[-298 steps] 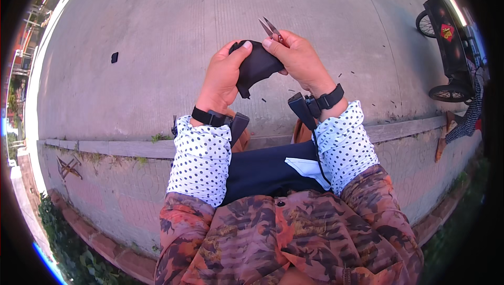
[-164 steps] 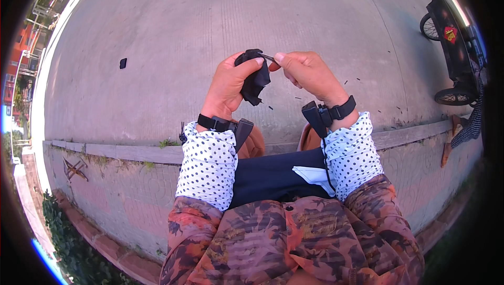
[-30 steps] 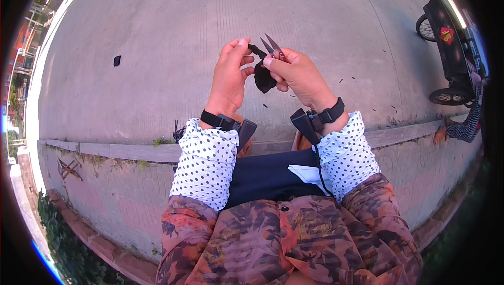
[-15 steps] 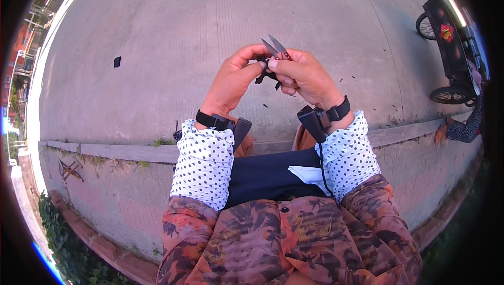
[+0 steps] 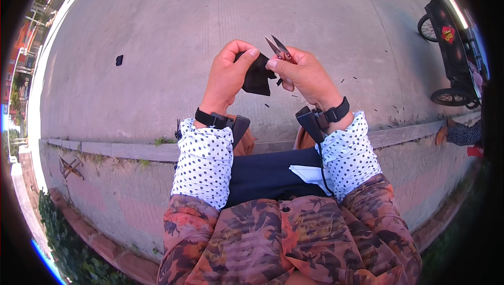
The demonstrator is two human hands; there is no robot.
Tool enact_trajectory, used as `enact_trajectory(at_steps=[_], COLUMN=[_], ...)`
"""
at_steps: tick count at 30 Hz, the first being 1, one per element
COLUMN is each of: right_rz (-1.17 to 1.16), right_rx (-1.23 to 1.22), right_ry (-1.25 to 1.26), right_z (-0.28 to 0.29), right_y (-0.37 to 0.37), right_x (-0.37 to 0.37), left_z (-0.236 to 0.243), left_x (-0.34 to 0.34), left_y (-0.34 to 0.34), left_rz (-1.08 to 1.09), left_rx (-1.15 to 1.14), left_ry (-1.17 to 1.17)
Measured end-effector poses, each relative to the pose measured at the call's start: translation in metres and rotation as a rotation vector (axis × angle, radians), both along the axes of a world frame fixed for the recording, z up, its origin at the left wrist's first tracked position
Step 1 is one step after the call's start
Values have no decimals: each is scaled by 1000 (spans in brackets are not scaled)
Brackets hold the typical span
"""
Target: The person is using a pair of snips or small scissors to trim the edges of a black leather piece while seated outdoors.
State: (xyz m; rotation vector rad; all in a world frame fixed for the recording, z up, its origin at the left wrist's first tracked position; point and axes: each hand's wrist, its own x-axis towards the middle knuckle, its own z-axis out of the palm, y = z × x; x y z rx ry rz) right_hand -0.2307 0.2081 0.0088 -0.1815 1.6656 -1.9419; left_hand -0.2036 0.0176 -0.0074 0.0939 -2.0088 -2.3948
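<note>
Here, the left grip (image 5: 227, 71) pinches black cloth (image 5: 255, 78), the right grip (image 5: 305, 76) clasps scissors (image 5: 282, 48).

One sign: red diamond-shaped label (image 5: 448, 34) with a yellow character-like mark, on the side of the black cart (image 5: 455, 63), right. Mark too small and distorted to read. No other lettering legible in the head view.

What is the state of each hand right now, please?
Left hand: closed, holding the black cloth.
Right hand: closed, holding the snips, apparently touching the cloth's edge.
</note>
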Motion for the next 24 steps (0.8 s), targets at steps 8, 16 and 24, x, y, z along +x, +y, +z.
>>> enact_trajectory(at_steps=[8,16,24], right_rz=[-59,-68,-54], right_rx=[242,458,616], right_ry=[127,236,337], right_z=[17,31,44], right_y=[13,74,142], right_x=[8,28,52], left_z=[-9,-11,-24], left_x=[-4,-7,-10], left_y=[-2,-20,-25], left_rz=[61,268,396], left_rx=[31,244,256], left_ry=[8,45,58])
